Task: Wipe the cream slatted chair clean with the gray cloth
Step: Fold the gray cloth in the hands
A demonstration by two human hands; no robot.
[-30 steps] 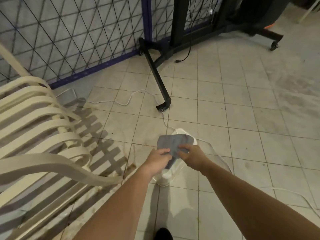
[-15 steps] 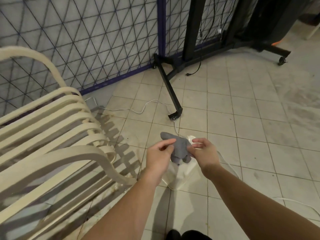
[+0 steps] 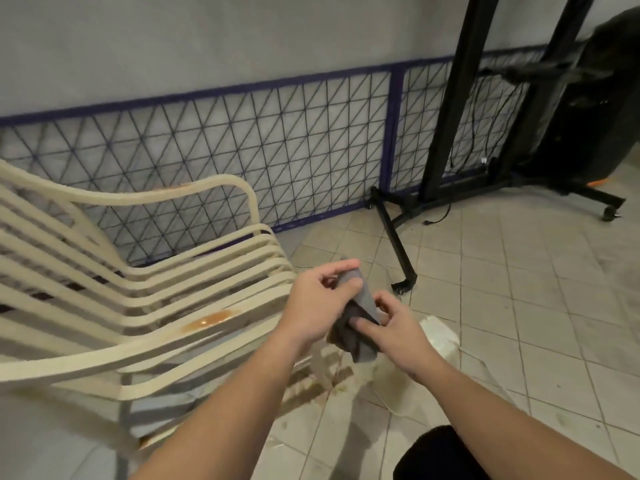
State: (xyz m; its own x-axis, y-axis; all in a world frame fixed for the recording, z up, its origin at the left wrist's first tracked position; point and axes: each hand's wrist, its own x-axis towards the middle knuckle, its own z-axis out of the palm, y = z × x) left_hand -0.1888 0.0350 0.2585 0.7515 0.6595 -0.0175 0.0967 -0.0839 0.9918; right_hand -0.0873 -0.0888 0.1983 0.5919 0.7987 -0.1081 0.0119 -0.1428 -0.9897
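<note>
Both hands grip the gray cloth (image 3: 360, 320) in the air beside the chair.

Left hand (image 3: 313, 306) pinches the cloth's top, right hand (image 3: 391, 330) pinches its lower part, the rest hanging bunched between them. No writing can be read anywhere. To the left of the hands stands the cream chair (image 3: 145, 296), an orange stain (image 3: 207, 319) on one slat. Beyond them are a black wheeled stand (image 3: 401, 254) and a mesh fence (image 3: 277, 143); under the right hand lies a white object (image 3: 440, 336).

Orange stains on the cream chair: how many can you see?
2. One stain lies on a front seat slat of the chair; a fainter one marks the far armrest's top. More may be hidden behind the arms.
</note>
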